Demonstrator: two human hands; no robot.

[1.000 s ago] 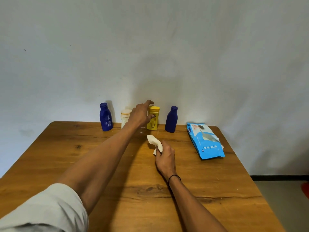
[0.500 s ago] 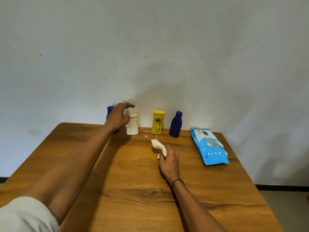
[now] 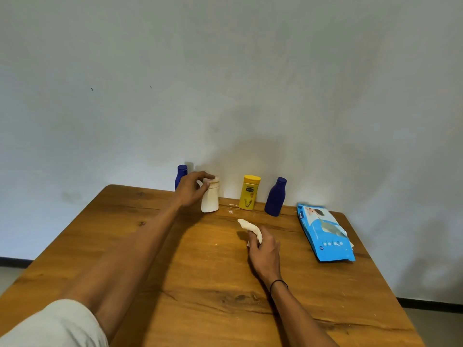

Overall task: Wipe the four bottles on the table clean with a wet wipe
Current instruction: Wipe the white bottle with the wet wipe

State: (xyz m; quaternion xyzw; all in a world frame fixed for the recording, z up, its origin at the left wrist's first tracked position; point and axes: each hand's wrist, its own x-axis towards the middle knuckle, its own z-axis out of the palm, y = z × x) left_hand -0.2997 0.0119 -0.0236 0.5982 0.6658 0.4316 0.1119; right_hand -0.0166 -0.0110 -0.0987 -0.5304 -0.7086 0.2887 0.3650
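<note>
Four bottles, one wet wipe, wiping under way: white bottle being taken up.

Left hand [image 3: 191, 190] is curling its fingers round the neck and cap of the white bottle [image 3: 210, 199], which is standing upright on the tabletop [image 3: 200, 284]. Right hand [image 3: 264, 251] is pinching the crumpled wet wipe [image 3: 250, 227], which is sticking out ahead of its fingers, nearer the person than the bottle row. Left blue bottle [image 3: 181, 175] is standing behind the left hand, partly hidden; yellow bottle [image 3: 248, 192] and right blue bottle [image 3: 275, 197] are standing beyond the right hand; wipe pack [image 3: 325, 235] is lying to its right. Which bottles are already clean cannot be told; the white one looks not yet wiped.
</note>
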